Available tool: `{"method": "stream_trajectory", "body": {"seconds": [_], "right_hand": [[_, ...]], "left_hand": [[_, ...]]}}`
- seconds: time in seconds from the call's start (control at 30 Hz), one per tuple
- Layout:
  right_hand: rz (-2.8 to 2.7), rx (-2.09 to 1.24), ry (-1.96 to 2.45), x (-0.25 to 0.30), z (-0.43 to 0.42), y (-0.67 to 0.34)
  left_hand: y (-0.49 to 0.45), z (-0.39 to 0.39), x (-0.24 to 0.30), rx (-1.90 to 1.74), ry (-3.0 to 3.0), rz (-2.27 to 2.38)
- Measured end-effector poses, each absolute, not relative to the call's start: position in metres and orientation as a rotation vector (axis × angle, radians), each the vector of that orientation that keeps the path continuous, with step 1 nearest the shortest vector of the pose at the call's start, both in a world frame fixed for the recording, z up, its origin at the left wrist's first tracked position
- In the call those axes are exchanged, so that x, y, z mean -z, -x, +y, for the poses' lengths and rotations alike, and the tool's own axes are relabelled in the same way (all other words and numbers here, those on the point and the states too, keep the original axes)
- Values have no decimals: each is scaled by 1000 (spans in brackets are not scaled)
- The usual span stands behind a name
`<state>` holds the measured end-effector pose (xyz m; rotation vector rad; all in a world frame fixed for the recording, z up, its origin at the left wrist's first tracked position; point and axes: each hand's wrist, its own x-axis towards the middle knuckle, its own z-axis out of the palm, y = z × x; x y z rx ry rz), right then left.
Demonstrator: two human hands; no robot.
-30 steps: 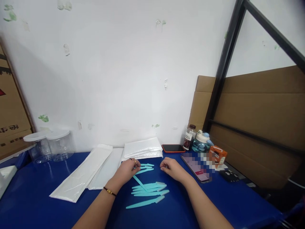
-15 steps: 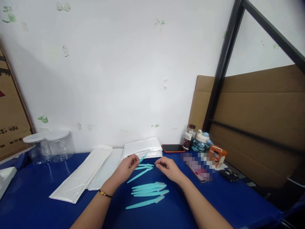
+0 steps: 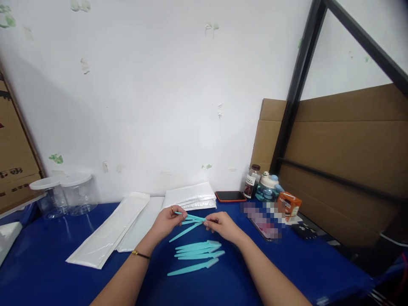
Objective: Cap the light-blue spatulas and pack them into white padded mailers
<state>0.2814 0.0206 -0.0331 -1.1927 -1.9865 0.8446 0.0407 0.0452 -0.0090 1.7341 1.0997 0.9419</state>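
Observation:
My left hand (image 3: 167,222) pinches the handle end of a teal eyebrow razor (image 3: 193,216) between thumb and fingers. My right hand (image 3: 225,226) has its thumb and forefinger closed on the razor's other end, hiding its tip. Just below the held one, more teal razors lie on the blue table, one of them slanted (image 3: 185,233). Nearer to me is a loose row of several razors (image 3: 197,251), with their pale blade ends toward the right. The frontmost razor (image 3: 191,270) lies a little apart from that row.
White padded mailers (image 3: 110,229) lie at the left, with a stack of them (image 3: 191,195) by the wall. Two clear lidded jars (image 3: 79,197) stand far left. At the right are a phone (image 3: 231,196), a brown bottle (image 3: 253,180), a drink bottle (image 3: 267,187) and an orange box (image 3: 288,206).
The left hand has tipped its razor from pointing up and away to lying across toward the right. My right hand has moved left and closed on the razor's far end.

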Motion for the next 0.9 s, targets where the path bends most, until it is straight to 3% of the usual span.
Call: {"method": "stream_trajectory", "body": {"seconds": [0.33,0.47,0.63,0.9], "right_hand": [[-2092,-280,1575,33,30,-323],[-2097,-395,1449,27,23,-314],[-2297,-799,1261,26,13,-298],[-2262,-861,1306,41,18,-291]], "left_hand": [[-14,60,29,-645,-2108,1580],[-30,49,31,-689,-2396,1570],[-43,48,39,-535,-2486,1481],[-50,40,30,-637,-2473,1398]]}}
